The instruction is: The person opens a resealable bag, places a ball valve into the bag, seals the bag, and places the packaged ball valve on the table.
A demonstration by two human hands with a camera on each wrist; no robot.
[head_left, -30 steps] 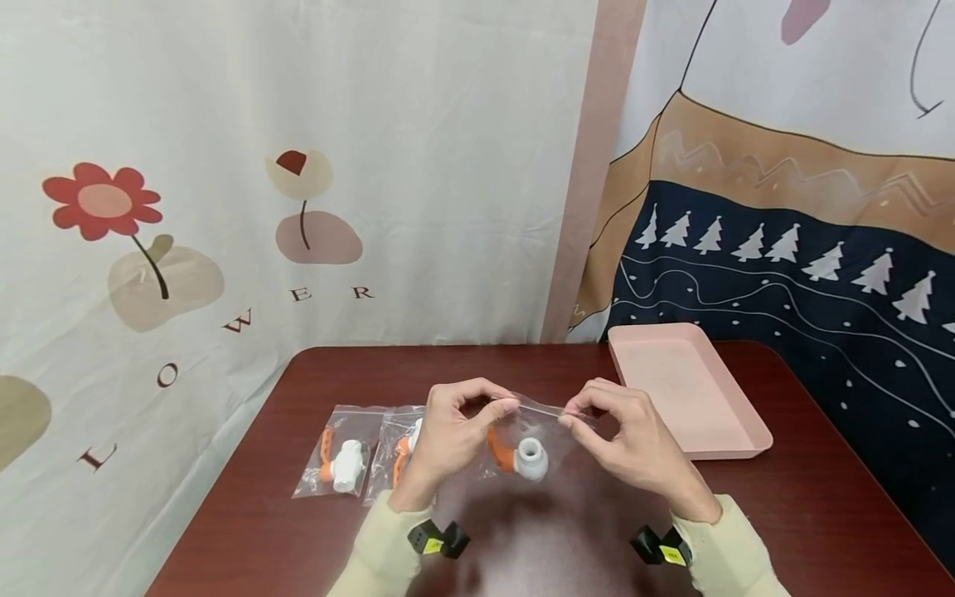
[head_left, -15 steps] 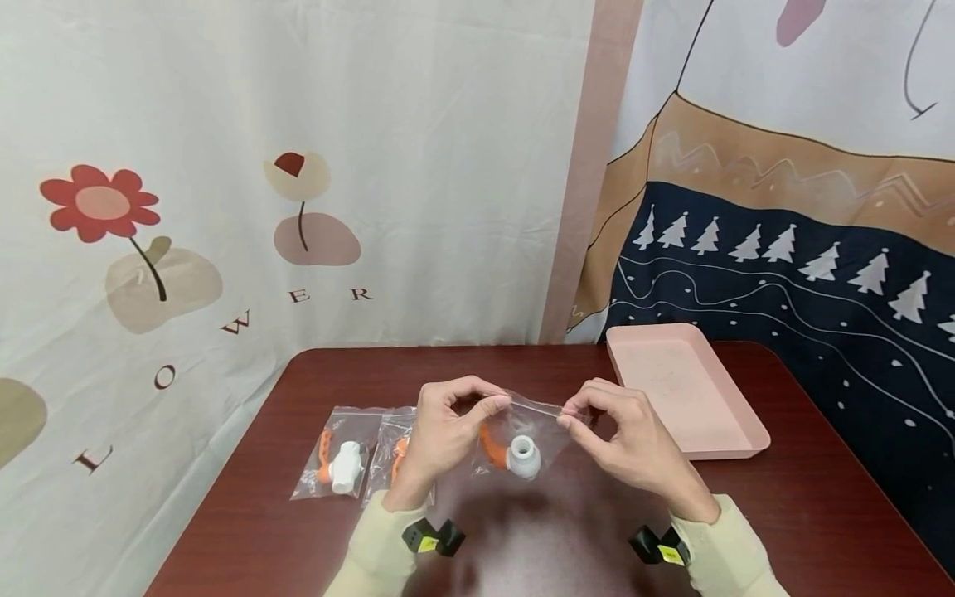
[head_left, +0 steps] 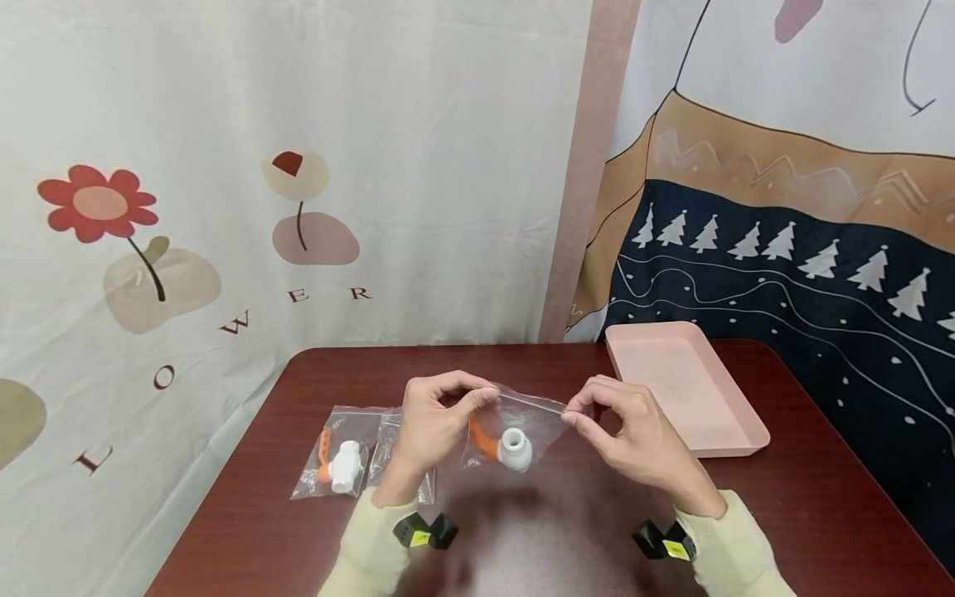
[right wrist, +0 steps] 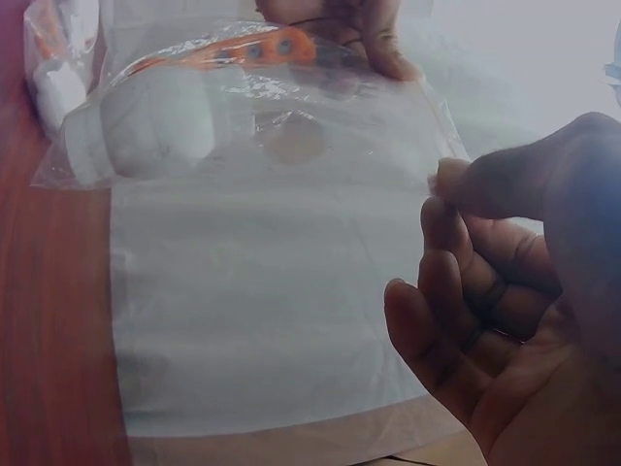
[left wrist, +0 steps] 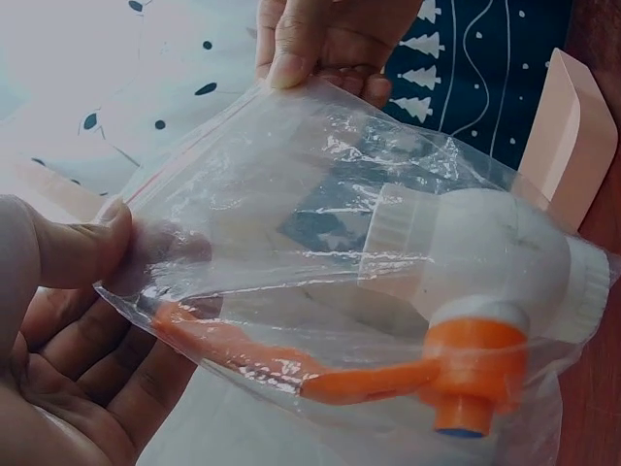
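A clear zip bag [head_left: 548,425] hangs above the table between both hands, its top edge stretched taut. Inside sits a white plastic ball valve [left wrist: 495,252] with an orange lever handle [left wrist: 369,382]. My left hand [head_left: 433,419] pinches one top corner between thumb and fingers. At the opposite corner, my right hand [head_left: 637,431] pinches the edge with thumb and forefinger; the right wrist view shows its other fingers loosely bent. Left of my left hand lies a second bagged valve [head_left: 346,466], and beside it another bag [head_left: 382,444], partly hidden behind the left hand and wrist.
A shallow pink tray [head_left: 690,390] stands at the back right of the dark red-brown table [head_left: 552,531]. Printed curtains [head_left: 448,166] hang behind the table's far edge.
The left hand has moved left and slightly up, drawing the bag and valve leftward. More of the bag's top edge now shows between the hands. The right hand has barely moved.
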